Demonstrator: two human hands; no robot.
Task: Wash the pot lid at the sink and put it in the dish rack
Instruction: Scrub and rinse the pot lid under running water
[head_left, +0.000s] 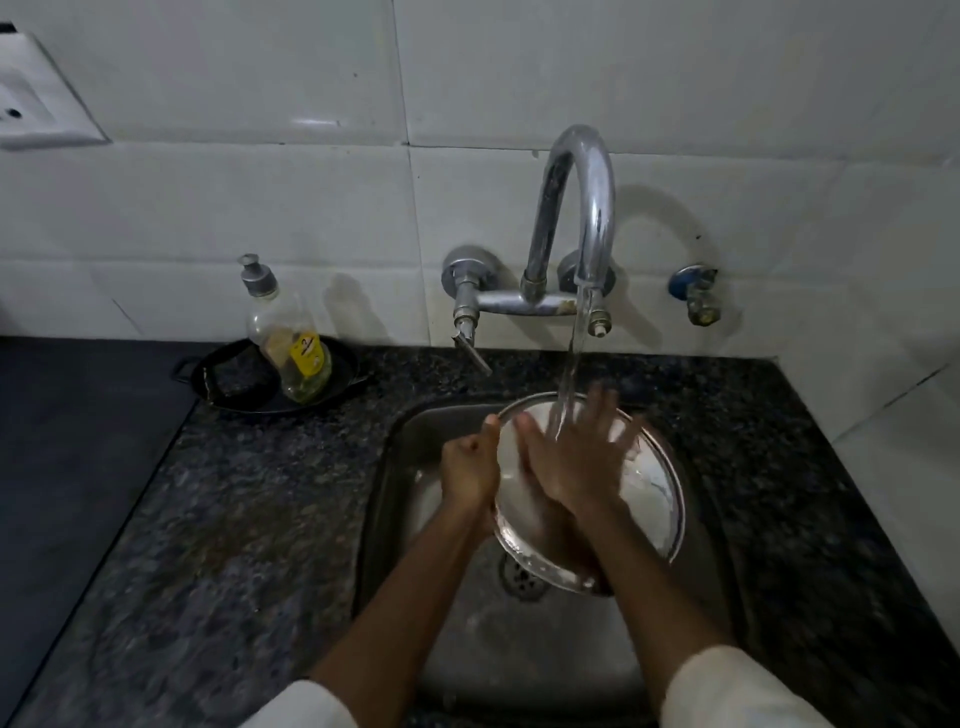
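Observation:
A round glass pot lid (652, 499) with a steel rim is held tilted over the steel sink (395, 499), soapy and wet. My left hand (470, 467) grips its left rim, thumb on top. My right hand (576, 457) lies flat on the lid's face with fingers spread, blurred by motion. Water runs from the curved chrome tap (582, 208) onto the lid near my right fingers. No dish rack is in view.
A dish soap bottle (291, 343) stands in a small black pan (234, 384) with a scrub pad on the speckled granite counter (234, 519), left of the sink. The sink drain (519, 577) shows below the lid. A small wall valve (696, 291) sits at right.

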